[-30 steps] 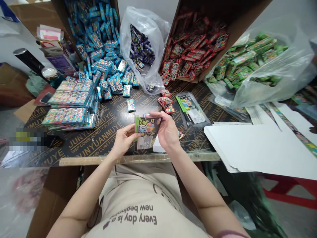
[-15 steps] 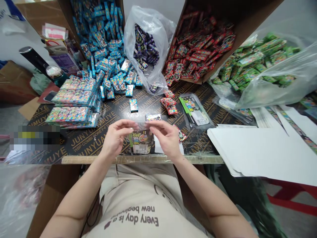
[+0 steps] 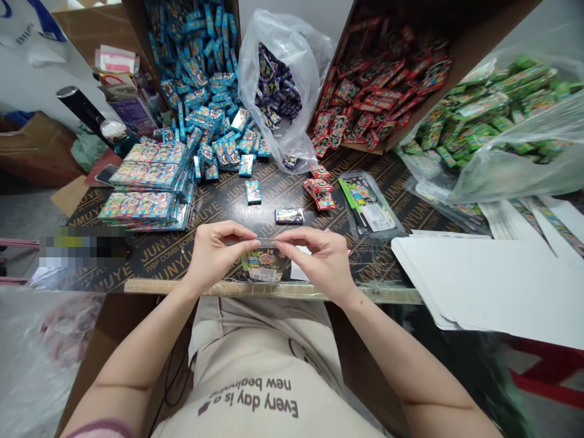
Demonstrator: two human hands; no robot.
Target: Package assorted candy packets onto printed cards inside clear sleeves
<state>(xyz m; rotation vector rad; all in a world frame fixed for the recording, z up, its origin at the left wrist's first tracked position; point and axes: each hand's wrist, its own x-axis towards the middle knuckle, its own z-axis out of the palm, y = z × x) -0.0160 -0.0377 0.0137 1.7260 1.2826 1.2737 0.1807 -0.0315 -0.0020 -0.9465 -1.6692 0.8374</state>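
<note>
My left hand [image 3: 216, 255] and my right hand [image 3: 319, 261] pinch the top edge of a clear plastic sleeve [image 3: 267, 243] from both sides, just above the table's near edge. Below my fingers hangs a colourful printed card packet [image 3: 265, 267], partly hidden by my hands. A small flat foil-look box [image 3: 289, 215] lies a little beyond my right hand. Nearby stand a small blue box [image 3: 253, 191] and a loose heap of red boxes [image 3: 319, 193].
The black plywood table [image 3: 168, 258] carries stacked blue-edged packs [image 3: 146, 188] at left and a heap of blue boxes [image 3: 223, 146]. Behind stand cardboard cartons, and clear bags of purple and green boxes. White card sheets [image 3: 483, 286] overhang the right edge.
The packet has gone from tilted in my hands to hanging upright under my pinching fingers. A small box now lies on the table beyond it. My hands have come closer together.
</note>
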